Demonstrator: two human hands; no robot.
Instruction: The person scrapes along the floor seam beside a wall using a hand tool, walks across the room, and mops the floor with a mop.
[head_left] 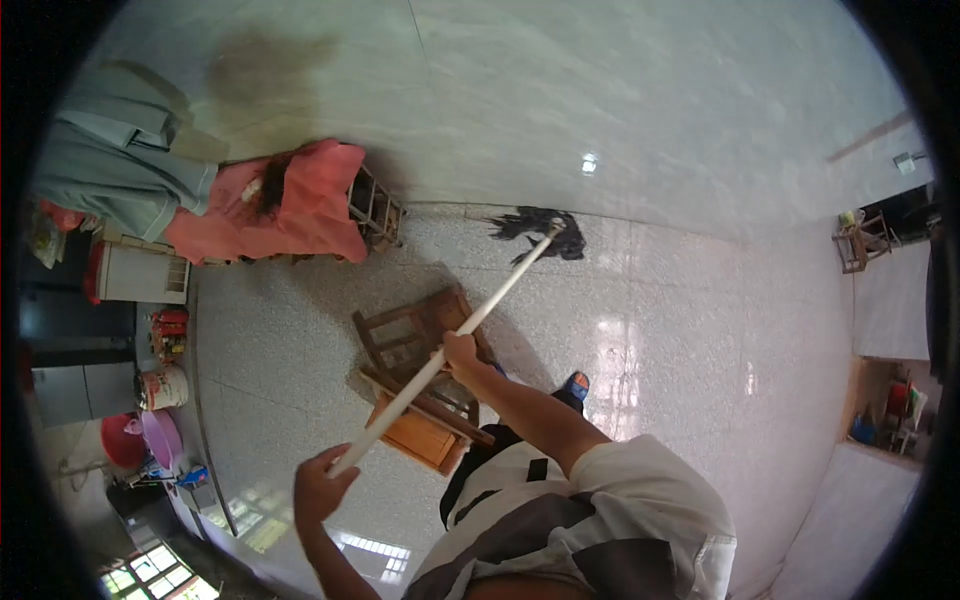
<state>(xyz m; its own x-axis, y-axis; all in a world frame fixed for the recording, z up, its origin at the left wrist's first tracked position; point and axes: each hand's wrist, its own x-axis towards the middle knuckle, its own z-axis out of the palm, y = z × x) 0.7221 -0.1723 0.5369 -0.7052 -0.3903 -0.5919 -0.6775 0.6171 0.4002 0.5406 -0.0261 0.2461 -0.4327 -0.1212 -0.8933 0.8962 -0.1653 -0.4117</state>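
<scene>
A mop with a long white pole (408, 397) runs diagonally across the view. Its dark strands (560, 238) are spread on the speckled floor close to the wall base. My left hand (325, 485) is closed around the pole's near end. Farther down, about mid-pole, my right hand (461, 354) is wrapped round it. Beneath the pole stand a wooden chair (385, 325) and another piece of wooden furniture (415, 437), partly hidden by the pole and my right hand. One of my feet, in a dark sandal (577, 384), shows beside my right forearm.
A red cloth (310, 205) covers a rack by the wall at the left. Along the left side are a white bucket (163, 388) and a purple basin (161, 437). A small wooden stool (862, 243) and an open cupboard shelf (890, 410) are at the right.
</scene>
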